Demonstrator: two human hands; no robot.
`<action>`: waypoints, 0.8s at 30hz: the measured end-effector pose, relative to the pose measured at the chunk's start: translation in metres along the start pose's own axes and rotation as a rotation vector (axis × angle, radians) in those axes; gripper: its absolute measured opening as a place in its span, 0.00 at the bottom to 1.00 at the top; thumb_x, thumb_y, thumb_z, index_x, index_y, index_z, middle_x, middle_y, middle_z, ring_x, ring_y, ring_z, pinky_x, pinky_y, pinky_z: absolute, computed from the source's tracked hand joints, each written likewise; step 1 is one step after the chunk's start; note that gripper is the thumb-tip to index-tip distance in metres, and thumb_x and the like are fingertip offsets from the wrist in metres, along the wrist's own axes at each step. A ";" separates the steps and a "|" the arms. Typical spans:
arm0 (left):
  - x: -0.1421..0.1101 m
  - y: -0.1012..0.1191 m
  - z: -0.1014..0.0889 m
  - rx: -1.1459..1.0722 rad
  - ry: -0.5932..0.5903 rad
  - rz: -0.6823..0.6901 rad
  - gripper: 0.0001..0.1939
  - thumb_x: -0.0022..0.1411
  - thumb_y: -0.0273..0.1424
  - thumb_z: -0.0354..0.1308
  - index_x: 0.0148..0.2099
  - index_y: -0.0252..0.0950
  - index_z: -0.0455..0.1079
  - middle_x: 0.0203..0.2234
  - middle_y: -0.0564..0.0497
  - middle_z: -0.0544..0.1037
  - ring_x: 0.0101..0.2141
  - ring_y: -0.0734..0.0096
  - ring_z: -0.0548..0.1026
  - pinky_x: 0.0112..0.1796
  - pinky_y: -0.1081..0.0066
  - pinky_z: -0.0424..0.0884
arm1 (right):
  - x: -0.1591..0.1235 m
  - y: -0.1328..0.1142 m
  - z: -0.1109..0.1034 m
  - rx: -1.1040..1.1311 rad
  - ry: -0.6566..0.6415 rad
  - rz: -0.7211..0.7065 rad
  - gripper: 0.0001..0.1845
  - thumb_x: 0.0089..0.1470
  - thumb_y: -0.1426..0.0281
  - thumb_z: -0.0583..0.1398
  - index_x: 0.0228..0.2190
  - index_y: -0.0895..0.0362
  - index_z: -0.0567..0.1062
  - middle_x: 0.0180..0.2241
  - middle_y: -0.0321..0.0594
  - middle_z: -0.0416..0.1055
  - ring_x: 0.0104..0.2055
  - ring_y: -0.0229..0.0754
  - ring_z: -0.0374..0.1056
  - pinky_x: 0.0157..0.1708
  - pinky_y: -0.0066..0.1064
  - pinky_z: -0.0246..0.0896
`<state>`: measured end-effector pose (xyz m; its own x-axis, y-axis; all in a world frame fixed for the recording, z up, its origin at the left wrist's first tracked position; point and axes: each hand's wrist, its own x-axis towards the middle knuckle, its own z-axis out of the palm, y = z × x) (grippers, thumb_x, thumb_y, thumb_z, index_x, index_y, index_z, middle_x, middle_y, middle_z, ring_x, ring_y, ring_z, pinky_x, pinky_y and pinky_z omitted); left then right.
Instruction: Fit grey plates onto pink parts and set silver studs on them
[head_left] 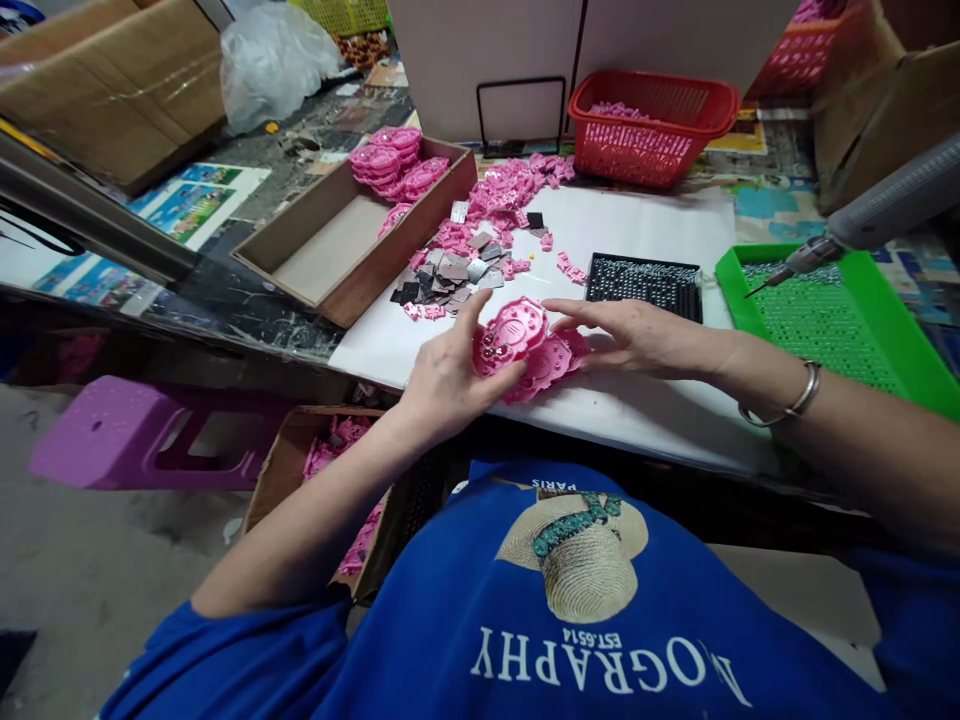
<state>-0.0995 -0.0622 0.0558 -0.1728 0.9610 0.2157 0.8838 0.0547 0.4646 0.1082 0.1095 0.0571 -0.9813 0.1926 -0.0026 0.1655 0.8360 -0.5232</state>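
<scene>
My left hand [450, 370] grips a pink plastic piece [516, 326] between thumb and fingers. It has a scalloped edge, and small shiny metal parts show at its lower left. A second pink piece [553, 362] of similar shape lies partly under it, low over the white work surface. My right hand [637, 338] has its fingertips and thumb at the right edge of that second piece, which they appear to hold. Loose pink parts [510, 190] and small grey and black square plates [450, 272] are heaped just beyond my hands.
A wooden tray [341, 290] with stacked pink pieces stands at left. On the right are a black tray of screws [637, 285], a green tray [832, 325] and an electric screwdriver [847, 225]. A red basket [652, 125] stands behind; a purple stool [112, 435] is lower left.
</scene>
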 end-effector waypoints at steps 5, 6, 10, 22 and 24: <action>0.005 -0.027 -0.003 0.119 0.118 -0.115 0.39 0.57 0.47 0.60 0.65 0.36 0.56 0.42 0.46 0.78 0.39 0.59 0.78 0.43 0.62 0.74 | -0.001 -0.001 -0.003 -0.089 0.033 -0.078 0.41 0.58 0.60 0.61 0.66 0.56 0.54 0.57 0.51 0.68 0.55 0.50 0.68 0.55 0.44 0.64; 0.005 -0.032 -0.002 0.149 0.125 -0.142 0.39 0.56 0.47 0.60 0.65 0.36 0.57 0.43 0.45 0.78 0.40 0.58 0.79 0.43 0.62 0.74 | 0.000 -0.003 -0.003 -0.101 0.057 -0.116 0.40 0.57 0.59 0.62 0.66 0.57 0.56 0.58 0.52 0.67 0.56 0.51 0.66 0.56 0.46 0.62; 0.001 -0.039 0.005 0.217 0.096 -0.188 0.36 0.57 0.48 0.60 0.63 0.35 0.60 0.46 0.44 0.79 0.43 0.56 0.79 0.44 0.62 0.74 | 0.008 -0.009 0.005 -0.139 0.105 -0.272 0.34 0.57 0.57 0.62 0.60 0.60 0.65 0.56 0.54 0.68 0.58 0.51 0.64 0.59 0.47 0.58; -0.003 -0.031 0.024 0.335 0.019 -0.044 0.32 0.61 0.43 0.58 0.62 0.30 0.62 0.50 0.40 0.77 0.48 0.54 0.75 0.48 0.60 0.71 | -0.017 -0.012 -0.021 -0.069 0.051 -0.248 0.32 0.60 0.61 0.59 0.64 0.49 0.61 0.56 0.46 0.68 0.58 0.48 0.64 0.56 0.44 0.62; -0.001 -0.029 0.026 0.346 0.014 -0.031 0.32 0.61 0.43 0.57 0.62 0.29 0.62 0.49 0.40 0.77 0.47 0.54 0.74 0.49 0.60 0.71 | -0.043 -0.006 -0.028 -0.055 -0.017 -0.132 0.32 0.60 0.61 0.59 0.64 0.45 0.60 0.59 0.45 0.64 0.58 0.48 0.65 0.54 0.43 0.66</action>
<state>-0.1135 -0.0573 0.0195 -0.2057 0.9538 0.2190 0.9726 0.1746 0.1533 0.1517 0.1107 0.0838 -0.9963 0.0707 0.0481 0.0397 0.8804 -0.4725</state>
